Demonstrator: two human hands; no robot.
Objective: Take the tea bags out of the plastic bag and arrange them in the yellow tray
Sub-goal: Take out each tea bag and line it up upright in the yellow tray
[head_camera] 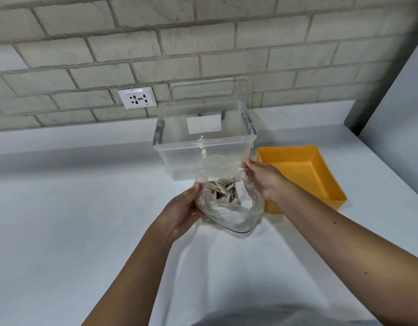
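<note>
While both hands work at the plastic bag (229, 208), it sits in front of the person, w/ its mouth pulled wide and facing up. Left hand (182, 212) is curled round the bag's left side, fingers gripping the crumpled film. Right hand (264, 180) pinches the upper right edge of the mouth, thumb and fingers closed on the plastic. Tea bags (223, 191) are all inside the bag, a loose heap of pale paper packets seen through the opening. Can't tell whether the bag's bottom rests on the white tabletop (85, 196) or hangs just above it. Yellow tray (285, 154) stands on the tabletop just right of the bag, partly behind the right wrist. Behind the bag is a clear plastic container (203, 147) w/ a white label on its far wall; a clear lid (210, 90) leans on the brick wall (203, 43) behind it. White wall socket (137, 98) is to the left of that lid.
</note>
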